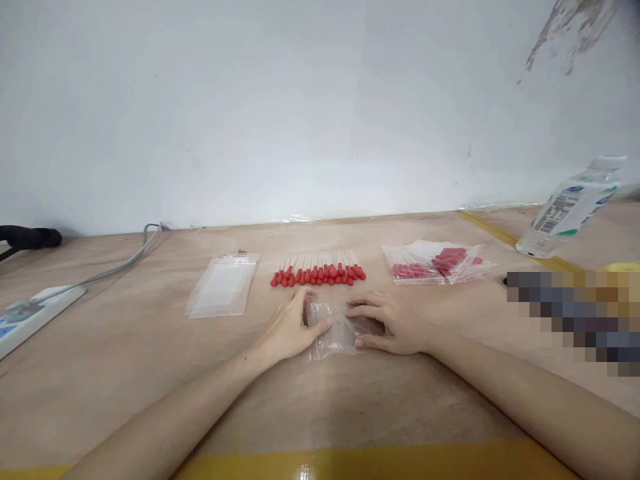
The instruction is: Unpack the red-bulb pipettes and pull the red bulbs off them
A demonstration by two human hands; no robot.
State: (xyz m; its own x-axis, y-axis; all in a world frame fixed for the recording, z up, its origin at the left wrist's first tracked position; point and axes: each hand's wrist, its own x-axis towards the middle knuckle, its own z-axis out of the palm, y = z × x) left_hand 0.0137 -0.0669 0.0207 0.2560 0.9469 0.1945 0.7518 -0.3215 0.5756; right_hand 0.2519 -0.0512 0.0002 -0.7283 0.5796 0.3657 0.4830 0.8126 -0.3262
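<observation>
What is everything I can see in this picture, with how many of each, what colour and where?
Transparent bag: one, colourless, between the hands
Bulb-ended droppers: over a dozen, red with colourless stems, in a row beyond the hands
Flat bags: several, transparent, left of the row
Filled bags: several, transparent with red contents, right of the row
Bottle: one, transparent with white label, far right
Power strip: one, white and blue, left edge
Cable: one, grey, left
Unclear object: one, black, left edge
Pixelated patch: one, mixed colours, right; contents hidden
Yellow strips: two, near edge and right
Tabletop: one, light brown, below everything
Wall: one, whitish, behind
Hands: two, bare, left and right touching the transparent bag
</observation>
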